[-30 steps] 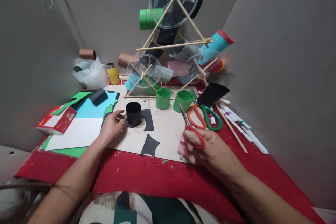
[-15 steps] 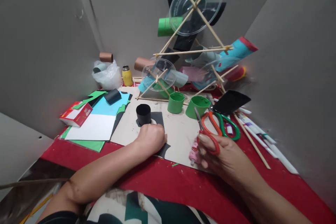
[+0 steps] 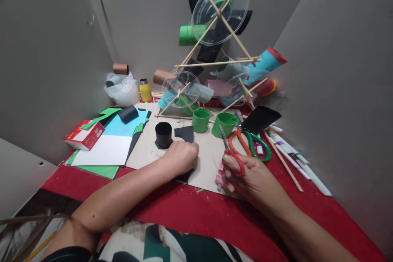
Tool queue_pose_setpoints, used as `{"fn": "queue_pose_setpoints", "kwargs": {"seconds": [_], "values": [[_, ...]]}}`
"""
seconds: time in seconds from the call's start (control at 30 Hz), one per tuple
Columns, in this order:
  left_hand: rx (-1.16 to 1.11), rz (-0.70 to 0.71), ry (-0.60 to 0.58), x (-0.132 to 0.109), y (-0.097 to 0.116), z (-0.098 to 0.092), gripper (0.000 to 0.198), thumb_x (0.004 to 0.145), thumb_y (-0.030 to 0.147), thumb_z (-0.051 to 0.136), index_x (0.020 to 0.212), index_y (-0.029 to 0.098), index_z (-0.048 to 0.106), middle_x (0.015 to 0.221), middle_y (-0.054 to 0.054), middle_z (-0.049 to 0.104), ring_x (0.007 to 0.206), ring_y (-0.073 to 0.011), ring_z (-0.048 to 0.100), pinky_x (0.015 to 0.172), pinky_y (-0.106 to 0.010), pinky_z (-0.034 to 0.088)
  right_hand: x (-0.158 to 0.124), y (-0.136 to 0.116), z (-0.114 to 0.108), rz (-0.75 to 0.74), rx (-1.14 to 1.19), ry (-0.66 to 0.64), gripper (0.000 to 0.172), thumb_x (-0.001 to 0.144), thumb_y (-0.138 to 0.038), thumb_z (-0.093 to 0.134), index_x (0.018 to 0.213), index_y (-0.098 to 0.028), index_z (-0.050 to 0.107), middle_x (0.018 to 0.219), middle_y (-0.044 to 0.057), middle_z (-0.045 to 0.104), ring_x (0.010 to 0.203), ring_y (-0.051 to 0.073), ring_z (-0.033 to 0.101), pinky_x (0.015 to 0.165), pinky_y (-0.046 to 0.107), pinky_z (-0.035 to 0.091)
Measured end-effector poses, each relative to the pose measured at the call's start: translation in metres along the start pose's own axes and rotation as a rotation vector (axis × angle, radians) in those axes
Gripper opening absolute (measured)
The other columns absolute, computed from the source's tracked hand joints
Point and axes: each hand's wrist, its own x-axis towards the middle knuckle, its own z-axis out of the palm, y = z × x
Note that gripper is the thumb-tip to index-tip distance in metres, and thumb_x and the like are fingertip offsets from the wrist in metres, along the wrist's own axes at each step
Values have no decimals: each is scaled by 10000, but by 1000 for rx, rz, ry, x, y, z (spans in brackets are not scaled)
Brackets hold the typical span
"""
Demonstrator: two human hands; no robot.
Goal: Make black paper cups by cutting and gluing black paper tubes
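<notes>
**The right hand point(image 3: 245, 172) is holding red scissors point(image 3: 242, 167) while the left hand point(image 3: 183, 156) is curling over the cardboard point(image 3: 204, 177)**

Nearest, patterned clothing point(image 3: 172, 243) is showing below the edge of a red table covering point(image 3: 184, 208). Above that edge, the right hand is closing around the handles of the red scissors, whose blades are pointing up and away, close together. A pink object point(image 3: 220, 179), partly hidden, is lying just beside that hand.

The left hand is bending its fingers into a loose fist, knuckles up; whether it is gripping the dark scrap point(image 3: 184, 177) showing beneath it, I cannot tell. Just beyond, a black paper piece point(image 3: 186, 133) is lying flat, and a black tube point(image 3: 163, 136) is standing upright on a dark base to its left.

To the left, a white sheet point(image 3: 102, 151) and a blue sheet point(image 3: 123, 127) are lying near a red box point(image 3: 84, 137).

Farther along, two green paper cups point(image 3: 201, 120) are standing near each other, with larger scissors point(image 3: 264, 153) with orange and green handles lying to their right.

At the back, a yellow bottle point(image 3: 145, 91) is standing beside a plastic bag point(image 3: 124, 91), and a stick frame point(image 3: 211, 64) bearing colored tubes is rising before the gray wall point(image 3: 147, 16).
</notes>
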Motion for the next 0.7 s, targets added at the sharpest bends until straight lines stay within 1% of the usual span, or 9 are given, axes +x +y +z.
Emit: {"fn": "queue_pose_setpoints", "kwargs": {"seconds": [0.07,0.13,0.23,0.3,0.37,0.5,0.57,0.63,0.7], "values": [[-6,81,5,-11,6,-6,213,888,146,498,1015,93,660,895,-196,734,850,-345,728,699,-421,549,-1,0,-1,-11,1,1,563,718,-649,810,578,-183,526,458,-23,520,379,82,451,402,211,374],[-16,162,-7,-28,11,-11,177,886,196,521,974,125,658,841,-160,734,775,-319,726,649,-389,534,-1,-1,-2,-26,4,1,567,726,-651,802,573,-184,519,451,-24,513,369,79,429,384,210,345],[-53,298,-81,-59,12,-18,93,856,226,563,879,167,633,743,-96,709,644,-262,694,538,-330,464,-2,-1,-3,-46,13,7,557,736,-636,803,576,-184,518,457,-23,515,374,80,416,382,210,328],[-77,308,-160,-77,8,-22,37,832,199,572,816,185,602,700,-64,680,600,-236,664,492,-318,410,-1,-1,-3,-48,18,10,553,742,-637,796,576,-185,523,446,-24,503,385,89,424,394,214,340],[-102,281,-184,-87,3,-25,24,813,175,563,816,193,578,748,-48,671,619,-217,647,495,-312,401,-1,0,-3,-44,20,12,557,740,-641,795,570,-185,524,437,-27,492,389,95,436,404,219,354],[-155,232,-123,-89,-4,-29,178,801,208,581,978,202,580,956,-53,652,801,-221,642,627,-315,488,0,2,-3,-51,15,27,543,739,-622,806,569,-183,534,450,-31,505,375,84,430,427,231,396],[-179,197,-88,-84,-4,-27,300,836,343,616,1099,206,573,1041,-69,637,910,-254,634,720,-354,528,1,2,-3,-61,15,31,538,752,-625,793,573,-188,537,452,-31,508,377,83,422,431,235,407],[-168,135,-58,-78,0,-23,480,835,516,636,1187,200,553,1113,-99,625,1005,-304,616,793,-420,545,1,2,-4,-62,16,25,538,752,-634,787,572,-192,539,449,-29,506,381,89,425,423,235,403],[-111,70,-69,-72,4,-17,592,796,596,661,1199,176,556,1138,-136,620,1046,-352,602,818,-475,548,2,2,-4,-55,15,13,542,744,-640,790,565,-193,541,441,-29,497,381,93,429,422,237,406]]}}
